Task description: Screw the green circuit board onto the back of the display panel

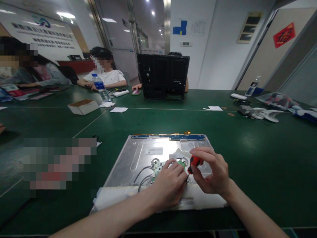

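A silver metal display panel [138, 155] lies flat on the green table in front of me, with a blue circuit strip [168, 137] along its far edge. A small green circuit board [158, 166] with black cables sits near its middle. My right hand [213, 173] is closed around a red-and-black screwdriver [193, 163], its tip pointing down at the board. My left hand [168, 186] rests curled on the panel beside the board, its fingertips pressed by the screwdriver tip. What they pinch, if anything, is hidden.
A black monitor back [163, 76] stands upright across the table. A water bottle [100, 86], an open cardboard box [83, 106] and paper slips lie at the far left. Cables, white parts and a plastic bag [276, 99] lie at the far right. Other people sit at the far side.
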Demonstrator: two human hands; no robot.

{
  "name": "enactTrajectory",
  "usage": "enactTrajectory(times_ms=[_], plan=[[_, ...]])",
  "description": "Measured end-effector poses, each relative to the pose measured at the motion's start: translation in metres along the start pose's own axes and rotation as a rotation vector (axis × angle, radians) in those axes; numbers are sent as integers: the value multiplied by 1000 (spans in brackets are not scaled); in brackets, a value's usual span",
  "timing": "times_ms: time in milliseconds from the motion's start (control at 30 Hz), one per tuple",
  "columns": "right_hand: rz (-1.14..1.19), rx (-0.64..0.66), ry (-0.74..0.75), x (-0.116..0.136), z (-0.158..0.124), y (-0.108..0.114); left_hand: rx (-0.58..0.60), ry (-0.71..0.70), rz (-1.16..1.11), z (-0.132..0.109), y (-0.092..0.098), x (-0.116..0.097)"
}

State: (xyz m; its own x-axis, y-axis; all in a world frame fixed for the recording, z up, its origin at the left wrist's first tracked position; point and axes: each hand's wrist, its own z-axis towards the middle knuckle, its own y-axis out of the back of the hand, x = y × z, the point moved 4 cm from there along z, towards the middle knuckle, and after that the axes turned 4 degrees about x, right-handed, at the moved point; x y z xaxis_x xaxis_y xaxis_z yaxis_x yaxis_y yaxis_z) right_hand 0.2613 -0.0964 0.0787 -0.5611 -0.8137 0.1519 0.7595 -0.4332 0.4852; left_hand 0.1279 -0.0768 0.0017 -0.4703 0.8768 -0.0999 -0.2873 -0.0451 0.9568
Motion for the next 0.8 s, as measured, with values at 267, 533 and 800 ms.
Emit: enactTrajectory(times_ms=[267,533,800], plan=[[-10,-55,-44,-4,-5,-1,-14,-1,-1,0,1,-1],[19,-43,-38,-4,-5,0,-14,-4,-7,0,-2,0],[-37,-57,-19,0,-3,6,-20,-3,-11,1,0,0]])
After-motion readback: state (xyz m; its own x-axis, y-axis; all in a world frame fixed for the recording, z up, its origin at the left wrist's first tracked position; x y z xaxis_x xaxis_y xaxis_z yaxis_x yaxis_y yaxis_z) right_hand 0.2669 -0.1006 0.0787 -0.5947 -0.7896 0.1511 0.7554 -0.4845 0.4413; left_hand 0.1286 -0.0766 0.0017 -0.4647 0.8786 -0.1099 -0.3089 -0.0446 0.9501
